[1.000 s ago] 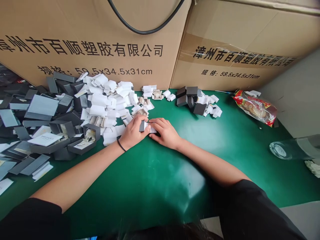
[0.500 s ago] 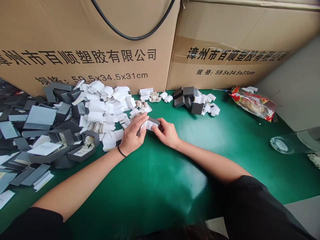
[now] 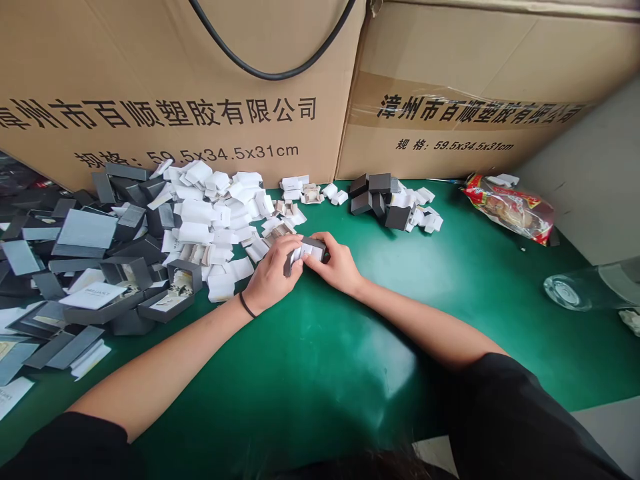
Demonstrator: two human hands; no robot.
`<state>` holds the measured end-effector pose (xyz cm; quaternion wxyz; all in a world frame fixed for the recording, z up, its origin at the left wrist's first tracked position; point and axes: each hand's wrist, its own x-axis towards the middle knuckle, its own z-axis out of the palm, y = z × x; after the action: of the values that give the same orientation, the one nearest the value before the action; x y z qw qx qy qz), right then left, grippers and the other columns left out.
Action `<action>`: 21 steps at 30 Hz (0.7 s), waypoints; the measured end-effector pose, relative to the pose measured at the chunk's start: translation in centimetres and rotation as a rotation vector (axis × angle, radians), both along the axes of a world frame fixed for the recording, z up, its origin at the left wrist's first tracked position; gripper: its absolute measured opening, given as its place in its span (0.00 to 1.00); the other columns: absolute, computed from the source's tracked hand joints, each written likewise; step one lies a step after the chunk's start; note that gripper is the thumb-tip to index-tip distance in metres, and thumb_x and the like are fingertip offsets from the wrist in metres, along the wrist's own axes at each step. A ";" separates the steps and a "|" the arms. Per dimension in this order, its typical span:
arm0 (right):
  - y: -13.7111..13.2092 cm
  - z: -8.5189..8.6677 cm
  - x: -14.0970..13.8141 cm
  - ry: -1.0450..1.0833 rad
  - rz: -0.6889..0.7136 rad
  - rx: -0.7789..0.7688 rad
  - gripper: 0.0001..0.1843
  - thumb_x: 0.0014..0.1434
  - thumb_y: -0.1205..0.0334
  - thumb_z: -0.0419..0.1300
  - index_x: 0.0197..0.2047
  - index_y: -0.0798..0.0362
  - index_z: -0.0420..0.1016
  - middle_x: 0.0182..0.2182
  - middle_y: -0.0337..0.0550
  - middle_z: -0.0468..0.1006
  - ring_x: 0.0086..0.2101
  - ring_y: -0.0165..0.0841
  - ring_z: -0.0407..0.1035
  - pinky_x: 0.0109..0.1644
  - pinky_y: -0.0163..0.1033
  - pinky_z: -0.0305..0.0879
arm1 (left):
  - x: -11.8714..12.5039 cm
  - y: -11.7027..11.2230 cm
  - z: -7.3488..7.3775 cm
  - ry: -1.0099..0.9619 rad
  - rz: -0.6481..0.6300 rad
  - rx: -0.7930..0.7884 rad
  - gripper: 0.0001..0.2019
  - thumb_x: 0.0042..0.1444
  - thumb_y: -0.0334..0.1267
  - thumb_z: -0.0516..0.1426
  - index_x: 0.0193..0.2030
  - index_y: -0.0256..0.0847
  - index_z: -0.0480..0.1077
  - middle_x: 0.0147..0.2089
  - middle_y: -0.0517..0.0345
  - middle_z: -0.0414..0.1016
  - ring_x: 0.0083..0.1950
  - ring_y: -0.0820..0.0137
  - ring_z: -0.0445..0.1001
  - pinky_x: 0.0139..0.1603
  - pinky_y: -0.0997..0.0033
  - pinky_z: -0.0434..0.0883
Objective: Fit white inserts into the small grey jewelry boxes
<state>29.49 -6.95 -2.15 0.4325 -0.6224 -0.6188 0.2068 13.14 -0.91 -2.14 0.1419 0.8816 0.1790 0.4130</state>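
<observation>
Both hands meet at the middle of the green table (image 3: 310, 373) around a small dark grey box (image 3: 306, 252) with a white insert showing inside it. My left hand (image 3: 273, 277) grips the box's left end, fingers curled over it, a black band on the wrist. My right hand (image 3: 336, 265) pinches the right end, fingers pressed on the insert. A heap of white folded inserts (image 3: 215, 213) lies just left of the hands.
Grey boxes and lids (image 3: 85, 260) are piled at the left. A small stack of closed grey boxes (image 3: 377, 197) sits behind the hands. Two big cardboard cartons (image 3: 200, 60) wall the back. A red snack bag (image 3: 510, 208) and a glass jar (image 3: 590, 288) lie right.
The hands lifted the box slightly off the table and tilted it; the white insert now sits more squarely inside. The hands stay in the same spot.
</observation>
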 end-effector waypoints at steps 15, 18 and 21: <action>0.3 -0.1 0.0 -0.014 0.008 -0.062 0.25 0.51 0.49 0.60 0.49 0.51 0.65 0.40 0.43 0.77 0.31 0.33 0.71 0.33 0.36 0.63 | -0.4 -0.1 -0.5 0.043 0.044 -0.150 0.24 0.55 0.51 0.58 0.52 0.42 0.57 0.56 0.43 0.70 0.59 0.60 0.70 0.55 0.56 0.72; 0.2 0.2 0.1 0.052 0.002 -0.071 0.20 0.53 0.48 0.60 0.44 0.52 0.69 0.36 0.40 0.77 0.30 0.31 0.69 0.34 0.35 0.63 | -0.3 -0.2 -0.6 0.035 -0.056 -0.071 0.24 0.55 0.50 0.58 0.53 0.42 0.57 0.58 0.41 0.68 0.60 0.60 0.68 0.55 0.58 0.72; 0.2 0.4 0.3 0.102 -0.004 -0.089 0.18 0.57 0.47 0.55 0.38 0.53 0.73 0.32 0.39 0.77 0.30 0.29 0.67 0.35 0.33 0.62 | -0.3 -0.4 -0.5 0.049 -0.094 -0.040 0.23 0.56 0.47 0.58 0.53 0.42 0.57 0.59 0.42 0.67 0.61 0.61 0.68 0.55 0.60 0.72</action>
<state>29.79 -6.71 -1.78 0.4356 -0.6310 -0.5848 0.2646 12.88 -1.30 -2.67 0.1744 0.8958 0.1493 0.3806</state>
